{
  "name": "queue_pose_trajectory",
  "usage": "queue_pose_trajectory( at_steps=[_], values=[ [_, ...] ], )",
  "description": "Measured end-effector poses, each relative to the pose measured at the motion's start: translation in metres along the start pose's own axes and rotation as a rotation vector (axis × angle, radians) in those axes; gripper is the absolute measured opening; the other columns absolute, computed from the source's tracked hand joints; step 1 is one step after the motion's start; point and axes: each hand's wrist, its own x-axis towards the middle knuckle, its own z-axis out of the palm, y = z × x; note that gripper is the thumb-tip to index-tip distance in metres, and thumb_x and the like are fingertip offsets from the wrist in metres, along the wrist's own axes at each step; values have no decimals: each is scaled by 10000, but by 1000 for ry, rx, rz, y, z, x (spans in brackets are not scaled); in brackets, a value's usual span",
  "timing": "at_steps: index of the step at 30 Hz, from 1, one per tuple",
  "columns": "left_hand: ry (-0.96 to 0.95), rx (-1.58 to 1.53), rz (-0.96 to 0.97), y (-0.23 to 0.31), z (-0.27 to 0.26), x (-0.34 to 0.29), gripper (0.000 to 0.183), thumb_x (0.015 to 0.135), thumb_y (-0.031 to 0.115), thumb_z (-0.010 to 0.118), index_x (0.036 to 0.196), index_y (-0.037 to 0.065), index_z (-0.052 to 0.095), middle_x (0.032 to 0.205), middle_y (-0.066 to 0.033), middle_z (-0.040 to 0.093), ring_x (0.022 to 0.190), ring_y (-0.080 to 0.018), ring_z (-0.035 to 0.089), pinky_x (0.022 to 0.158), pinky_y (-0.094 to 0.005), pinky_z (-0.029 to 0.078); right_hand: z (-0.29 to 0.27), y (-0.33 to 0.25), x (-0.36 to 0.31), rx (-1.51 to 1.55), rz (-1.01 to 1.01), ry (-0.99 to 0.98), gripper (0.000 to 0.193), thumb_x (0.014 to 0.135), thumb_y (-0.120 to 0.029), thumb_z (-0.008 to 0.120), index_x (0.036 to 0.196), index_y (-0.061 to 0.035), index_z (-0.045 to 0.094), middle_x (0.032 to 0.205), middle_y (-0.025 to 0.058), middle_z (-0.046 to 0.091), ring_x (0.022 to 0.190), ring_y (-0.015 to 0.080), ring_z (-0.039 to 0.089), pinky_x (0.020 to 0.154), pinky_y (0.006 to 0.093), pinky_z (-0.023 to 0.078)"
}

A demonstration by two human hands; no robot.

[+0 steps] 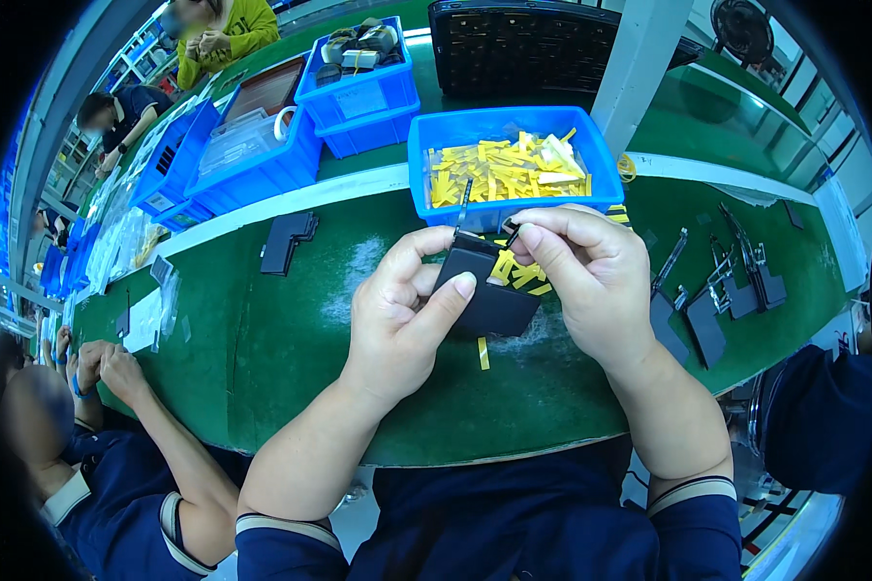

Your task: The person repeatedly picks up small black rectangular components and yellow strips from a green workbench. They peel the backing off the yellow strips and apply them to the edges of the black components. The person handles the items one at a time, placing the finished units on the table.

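My left hand (392, 315) holds a flat black rectangular part (496, 302) over the bench, thumb on its face. From the part's upper left corner a thin dark strip (464, 201) sticks up. At its upper right, my right hand (596, 286) pinches a small dark strip (512, 234) between thumb and forefinger; whether that strip is joined to the part I cannot tell. Loose yellow strips (525, 278) lie on the green bench behind the part. A single yellow strip (483, 354) lies nearer to me.
Ahead stands a blue bin (515, 215) of yellow strips. More blue bins (358, 102) are at the back left. Several black parts with metal arms (712, 290) lie right; another black part (287, 242) lies left. A co-worker (136, 465) sits at my left. A white post (639, 77) rises behind the bin.
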Motion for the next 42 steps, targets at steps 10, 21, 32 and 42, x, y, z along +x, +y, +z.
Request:
queue_pose_trajectory(
  at_steps=[10,21,32,42],
  values=[
    [-13,14,-12,-3,-2,-1,334,885,3,524,1199,-24,415,991,-153,639,895,-172,631,803,-276,490,3,1,-1,168,75,-3,86,834,-50,626,881,21,635,788,42,623,690,83,576,639,222,467],
    [-163,-393,-24,-8,1,-2,306,899,-4,518,1190,4,420,1096,-122,582,937,-154,601,813,-301,495,-9,9,1,462,162,-154,80,811,-63,649,838,-32,581,781,-6,569,688,41,523,664,203,449],
    [-230,-513,-136,-2,-6,3,284,898,27,531,1168,52,449,1026,-136,623,919,-201,632,822,-318,498,-9,5,5,575,135,-263,292,801,-189,700,998,23,660,878,51,606,768,113,584,676,227,496],
    [-180,-354,-70,-8,-6,0,290,914,34,513,1187,47,417,1065,-126,606,951,-163,606,835,-298,480,-9,6,3,501,165,-169,181,799,-92,687,936,27,676,876,90,628,754,135,587,679,236,485]
  ],
)
